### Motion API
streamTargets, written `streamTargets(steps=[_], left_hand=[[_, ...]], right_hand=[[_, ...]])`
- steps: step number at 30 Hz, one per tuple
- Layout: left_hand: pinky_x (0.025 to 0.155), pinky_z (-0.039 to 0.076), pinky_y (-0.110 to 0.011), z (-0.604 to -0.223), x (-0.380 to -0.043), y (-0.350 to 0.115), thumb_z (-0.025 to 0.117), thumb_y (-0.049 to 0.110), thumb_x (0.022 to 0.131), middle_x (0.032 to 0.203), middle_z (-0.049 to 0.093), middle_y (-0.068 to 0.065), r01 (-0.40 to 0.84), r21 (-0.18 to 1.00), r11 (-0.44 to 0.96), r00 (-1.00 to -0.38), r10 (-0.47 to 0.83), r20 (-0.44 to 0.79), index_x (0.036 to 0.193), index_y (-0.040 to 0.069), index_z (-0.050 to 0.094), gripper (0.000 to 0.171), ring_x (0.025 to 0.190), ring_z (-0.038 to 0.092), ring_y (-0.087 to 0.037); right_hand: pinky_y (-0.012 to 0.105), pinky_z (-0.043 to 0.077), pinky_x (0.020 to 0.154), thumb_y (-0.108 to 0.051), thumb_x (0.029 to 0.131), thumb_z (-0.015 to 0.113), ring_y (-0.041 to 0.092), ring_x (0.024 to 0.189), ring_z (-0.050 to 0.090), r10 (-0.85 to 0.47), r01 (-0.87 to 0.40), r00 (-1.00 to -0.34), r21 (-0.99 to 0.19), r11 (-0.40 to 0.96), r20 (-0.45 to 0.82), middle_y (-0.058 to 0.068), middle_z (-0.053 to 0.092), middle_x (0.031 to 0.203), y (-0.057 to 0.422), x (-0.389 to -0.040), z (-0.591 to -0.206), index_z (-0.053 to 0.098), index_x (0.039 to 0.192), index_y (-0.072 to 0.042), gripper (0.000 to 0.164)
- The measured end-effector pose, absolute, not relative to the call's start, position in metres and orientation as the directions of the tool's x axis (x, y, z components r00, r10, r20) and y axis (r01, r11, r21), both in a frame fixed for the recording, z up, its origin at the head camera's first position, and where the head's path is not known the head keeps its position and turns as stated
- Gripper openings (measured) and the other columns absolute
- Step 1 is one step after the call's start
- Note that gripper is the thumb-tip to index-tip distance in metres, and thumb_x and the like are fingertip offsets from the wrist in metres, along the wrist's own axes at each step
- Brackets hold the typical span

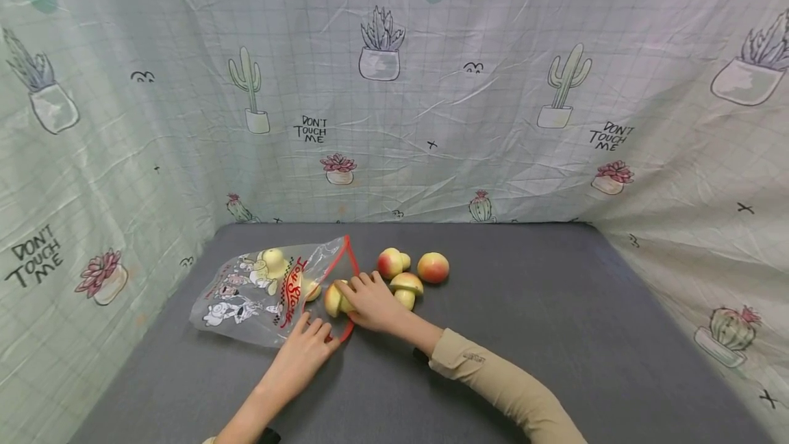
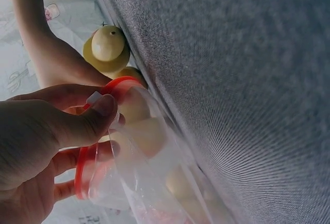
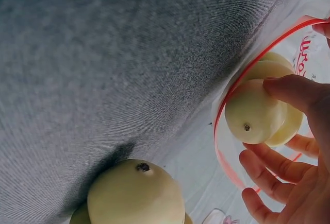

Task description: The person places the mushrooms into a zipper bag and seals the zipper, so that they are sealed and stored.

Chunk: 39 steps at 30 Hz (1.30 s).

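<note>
Head view first: location of the held mushroom [image 1: 333,299]?

— At the red-rimmed mouth of the clear printed bag [image 1: 231,331], left of centre; in the right wrist view, framed within the red rim [image 2: 81,175]. Contact with the bag: impossible to tell.

State of the hands?

— Right hand [image 1: 374,301]: thumb and fingers clamped about the held mushroom. Left hand [image 1: 304,348]: at the near side of the mouth, bag edge pinched between thumb and fingers.

Contents of the bag?

— An inner piece [image 1: 273,261], pale yellow, on the far side, plus an outer piece [image 1: 312,290] near the mouth. Full count: not determinable behind the printing.

Loose items outside?

— Just right of the right hand: a loose mushroom [image 1: 406,288], stem toward the near side. Just beyond: a red-blushed mushroom [image 1: 389,263], stem to the right. Farther right: a round yellow-red piece [image 1: 433,268], stem not visible. All on the grey table [image 1: 555,334].

Surroundings?

— Far, left and right: a pale curtain [image 1: 431,26], printed with cacti. Along the right forearm: a beige sleeve [image 1: 502,382].
</note>
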<state>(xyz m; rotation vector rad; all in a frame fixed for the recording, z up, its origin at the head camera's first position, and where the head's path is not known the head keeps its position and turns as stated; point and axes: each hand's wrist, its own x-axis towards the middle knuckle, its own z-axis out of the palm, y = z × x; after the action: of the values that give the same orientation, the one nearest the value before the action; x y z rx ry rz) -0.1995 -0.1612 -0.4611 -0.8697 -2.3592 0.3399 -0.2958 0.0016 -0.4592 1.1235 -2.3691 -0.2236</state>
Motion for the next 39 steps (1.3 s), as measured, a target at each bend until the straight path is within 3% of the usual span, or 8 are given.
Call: streamTargets(steps=[19, 27, 34, 39], left_hand=[[0.087, 0.041, -0.044, -0.458, -0.197, -0.162, 0.06, 0.014, 0.07, 0.074, 0.056, -0.002, 0.512, -0.407, 0.757, -0.626, 0.653, 0.427, 0.076, 0.019, 0.067, 0.01, 0.078, 0.053, -0.02], [0.086, 0.041, -0.044, -0.456, -0.196, -0.161, 0.06, 0.014, 0.069, 0.072, 0.055, -0.002, 0.516, -0.391, 0.762, -0.634, 0.647, 0.423, 0.075, 0.019, 0.066, 0.009, 0.077, 0.052, -0.019], [0.08, 0.039, -0.042, -0.452, -0.195, -0.16, 0.059, 0.014, 0.069, 0.07, 0.052, -0.002, 0.52, -0.389, 0.76, -0.618, 0.65, 0.443, 0.074, 0.019, 0.065, 0.009, 0.073, 0.05, -0.02], [0.084, 0.04, -0.043, -0.454, -0.195, -0.159, 0.061, 0.014, 0.069, 0.073, 0.054, -0.002, 0.514, -0.384, 0.767, -0.646, 0.641, 0.415, 0.075, 0.018, 0.066, 0.009, 0.076, 0.051, -0.02]], right_hand=[[0.029, 0.039, 0.07, -0.046, 0.077, 0.062, 0.014, 0.088, 0.053, -0.748, -0.64, -0.554, 0.387, 0.664, 0.367, -0.006, 0.06, 0.097, -0.01, -0.303, -0.457, 0.043, 0.127, -0.019, 0.06], [0.027, 0.039, 0.066, -0.038, 0.08, 0.061, 0.014, 0.083, 0.052, -0.767, -0.685, -0.533, 0.351, 0.639, 0.357, -0.006, 0.06, 0.092, -0.002, -0.297, -0.458, 0.045, 0.112, -0.019, 0.041], [0.027, 0.042, 0.07, -0.033, 0.083, 0.057, 0.013, 0.092, 0.052, -0.791, -0.723, -0.521, 0.328, 0.608, 0.32, -0.005, 0.057, 0.106, 0.009, -0.289, -0.456, 0.046, 0.122, -0.019, 0.043], [0.027, 0.041, 0.071, -0.033, 0.083, 0.057, 0.013, 0.093, 0.05, -0.819, -0.751, -0.492, 0.331, 0.571, 0.296, -0.005, 0.056, 0.11, 0.017, -0.284, -0.455, 0.045, 0.128, -0.019, 0.049]])
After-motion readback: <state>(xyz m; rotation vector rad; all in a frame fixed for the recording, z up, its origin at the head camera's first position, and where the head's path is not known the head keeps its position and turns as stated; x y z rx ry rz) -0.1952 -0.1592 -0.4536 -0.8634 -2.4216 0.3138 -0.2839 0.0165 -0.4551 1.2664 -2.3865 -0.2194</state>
